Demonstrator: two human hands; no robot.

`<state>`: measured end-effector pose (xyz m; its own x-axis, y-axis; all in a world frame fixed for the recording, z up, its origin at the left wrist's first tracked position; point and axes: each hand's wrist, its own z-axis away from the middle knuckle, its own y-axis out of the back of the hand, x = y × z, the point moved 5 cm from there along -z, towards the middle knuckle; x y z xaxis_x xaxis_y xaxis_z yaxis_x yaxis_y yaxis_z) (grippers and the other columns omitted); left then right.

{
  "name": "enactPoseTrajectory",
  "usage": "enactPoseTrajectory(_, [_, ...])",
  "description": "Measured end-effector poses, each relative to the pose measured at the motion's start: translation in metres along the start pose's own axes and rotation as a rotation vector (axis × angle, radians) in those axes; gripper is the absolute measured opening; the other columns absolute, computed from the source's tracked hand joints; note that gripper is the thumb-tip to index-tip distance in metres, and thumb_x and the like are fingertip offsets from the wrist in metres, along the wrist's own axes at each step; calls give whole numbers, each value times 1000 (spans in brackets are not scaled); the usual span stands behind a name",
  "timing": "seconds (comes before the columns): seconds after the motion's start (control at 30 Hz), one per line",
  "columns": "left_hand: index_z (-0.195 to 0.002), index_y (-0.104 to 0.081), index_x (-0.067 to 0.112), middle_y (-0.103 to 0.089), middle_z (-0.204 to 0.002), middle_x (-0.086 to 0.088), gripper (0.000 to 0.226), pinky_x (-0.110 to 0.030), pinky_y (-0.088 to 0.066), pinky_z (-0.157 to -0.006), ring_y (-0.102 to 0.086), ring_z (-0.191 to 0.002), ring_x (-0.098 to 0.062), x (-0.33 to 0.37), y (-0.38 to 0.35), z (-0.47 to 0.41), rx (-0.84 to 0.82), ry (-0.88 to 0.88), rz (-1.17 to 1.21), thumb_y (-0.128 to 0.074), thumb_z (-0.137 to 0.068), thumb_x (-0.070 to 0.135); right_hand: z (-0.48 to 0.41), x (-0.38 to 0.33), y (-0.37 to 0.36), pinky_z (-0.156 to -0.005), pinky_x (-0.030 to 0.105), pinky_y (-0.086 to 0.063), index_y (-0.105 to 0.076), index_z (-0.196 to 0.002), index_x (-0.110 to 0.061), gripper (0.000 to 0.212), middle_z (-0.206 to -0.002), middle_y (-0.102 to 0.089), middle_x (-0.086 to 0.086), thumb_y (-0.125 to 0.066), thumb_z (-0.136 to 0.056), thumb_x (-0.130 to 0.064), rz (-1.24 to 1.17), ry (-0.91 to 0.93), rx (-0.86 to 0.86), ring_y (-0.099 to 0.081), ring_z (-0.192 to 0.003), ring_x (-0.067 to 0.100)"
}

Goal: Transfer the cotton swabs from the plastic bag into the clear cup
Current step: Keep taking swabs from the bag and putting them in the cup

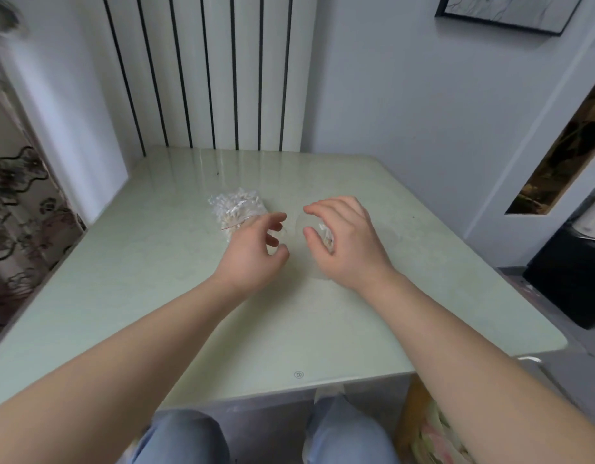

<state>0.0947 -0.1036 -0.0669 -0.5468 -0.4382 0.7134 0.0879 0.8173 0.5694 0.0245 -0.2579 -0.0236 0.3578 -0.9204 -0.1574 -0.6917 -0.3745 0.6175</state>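
Observation:
A clear plastic bag full of white cotton swabs lies on the pale green table, a little left of centre. My left hand hovers at the bag's near end, its fingers loosely curled with nothing visible between them. To the right stands the clear cup, tilted towards the left hand, with a few cotton swabs inside. My right hand wraps round the cup from the right, thumb in front and fingers over the far side. The cup's base is partly hidden by this hand.
The table's back edge meets a white ribbed radiator and the wall. A patterned curtain hangs at the left. A black cabinet stands to the right of the table. My knees show below the front edge.

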Motion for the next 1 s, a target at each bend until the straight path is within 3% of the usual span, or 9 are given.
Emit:
enactPoseTrajectory(0.13, [-110, -72, 23, -61, -104, 5, 30, -1, -36, -78, -58, -80, 6, -20, 26, 4, 185, -13, -29, -67, -84, 9, -2, -39, -35, -84, 40, -51, -72, -98, -13, 16, -95, -69, 4, -57, -92, -17, -113, 50, -97, -63, -91, 27])
enactPoseTrajectory(0.2, [-109, -70, 23, -55, -104, 8, 28, -6, -38, -84, -53, -84, 8, -32, 37, 5, 252, 8, -36, -68, -84, 10, -3, -46, -61, -81, 41, -52, -71, -100, -16, 19, -92, -70, 5, -53, -92, -16, -133, -38, -234, -62, -92, 27])
enactPoseTrajectory(0.3, [-123, -62, 24, -49, -114, 10, 39, -24, -41, -97, -52, -101, -6, -48, 47, 3, 267, 59, -66, -69, -86, 15, -6, -47, -91, -87, 41, -52, -69, -112, -23, 33, -101, -69, 8, -46, -89, -14, -116, -169, -391, -60, -103, 27])
enactPoseTrajectory(0.4, [-130, -59, 24, -48, -120, 9, 45, -22, -37, -98, -52, -112, -12, -66, 52, -6, 202, 111, -88, -69, -86, 18, -17, -49, -109, -88, 39, -51, -70, -114, -17, 41, -105, -71, 12, -48, -83, -2, -96, -210, -445, -61, -104, 32])
enactPoseTrajectory(0.57, [-101, -74, 26, -58, -112, 3, 17, -16, -33, -91, -59, -109, -15, -87, 56, -21, 148, 143, -145, -65, -88, 20, -30, -38, -134, -96, 34, -45, -65, -120, -11, 42, -117, -67, 11, -53, -81, -1, -15, -278, -466, -59, -112, 30])
enactPoseTrajectory(0.7, [-86, -69, 27, -62, -112, -3, 10, -13, -29, -90, -59, -110, -18, -99, 60, -30, 175, 169, -142, -64, -88, 18, -30, -26, -153, -98, 40, -46, -62, -116, -12, 38, -116, -65, 12, -59, -78, -8, 60, -299, -456, -57, -113, 35])
enactPoseTrajectory(0.8, [-95, -68, 23, -64, -115, -3, 14, -15, -31, -89, -57, -113, -20, -105, 57, -38, 159, 189, -132, -59, -88, 15, -32, -24, -164, -97, 42, -47, -59, -119, -14, 38, -118, -66, 11, -61, -81, -13, 58, -295, -465, -59, -113, 36])
enactPoseTrajectory(0.93, [-123, -62, 22, -68, -122, 4, 43, -29, -50, -94, -67, -101, -19, -106, 47, -38, 40, 201, -40, -49, -87, 3, -30, -17, -173, -104, 37, -35, -56, -129, -16, 43, -125, -64, 10, -62, -87, -24, 114, -261, -494, -56, -119, 34])
enactPoseTrajectory(1.0, [-131, -59, 21, -68, -119, 5, 55, -32, -52, -96, -69, -96, -19, -106, 46, -36, 25, 185, -4, -45, -83, -3, -30, -14, -174, -108, 37, -31, -53, -136, -18, 50, -130, -61, 13, -62, -89, -31, 125, -279, -497, -52, -124, 36])
